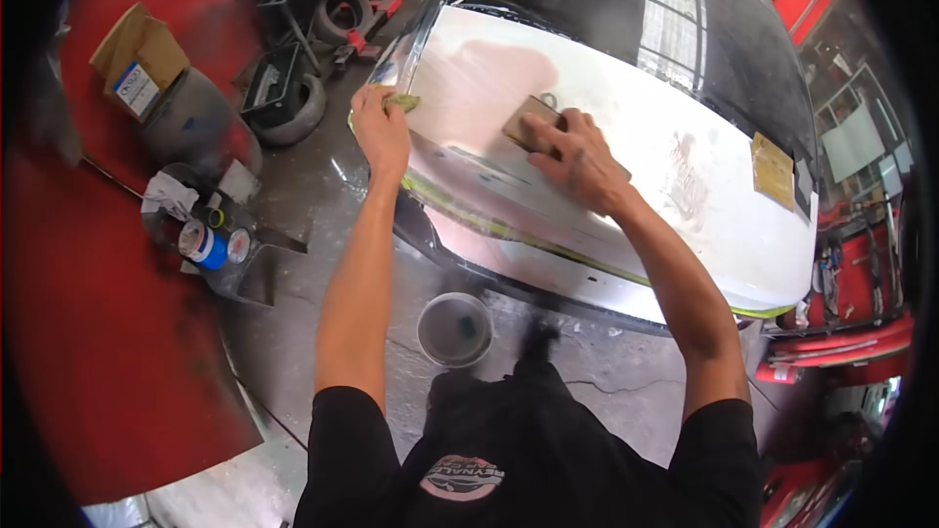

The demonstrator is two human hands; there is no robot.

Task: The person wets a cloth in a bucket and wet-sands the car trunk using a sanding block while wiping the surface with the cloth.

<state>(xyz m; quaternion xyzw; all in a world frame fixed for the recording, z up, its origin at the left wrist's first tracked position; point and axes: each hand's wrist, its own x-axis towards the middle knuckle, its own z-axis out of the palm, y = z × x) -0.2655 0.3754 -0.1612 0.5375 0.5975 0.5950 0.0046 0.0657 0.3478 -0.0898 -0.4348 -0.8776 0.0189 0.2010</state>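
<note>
A car's white and pinkish panel [626,88] lies before me, with patches of bare primer and dark smears. My right hand [579,164] presses a flat brown sanding block [520,123] against its middle. The fingers curl over the block's near edge and partly hide it. At the panel's left corner, my left hand [380,132] is closed on a small yellow-green piece [403,101], perhaps a sponge or rag; most of it is hidden. Yellow-green masking tape [469,220] runs along the panel's lower edge.
A bucket [455,330] stands on the floor below the bumper. A brown sheet of sandpaper [773,171] rests at the panel's right side. To the left are a small stand with cans [201,244], a drum [201,122] with a cardboard box [139,59], and tyres [342,12].
</note>
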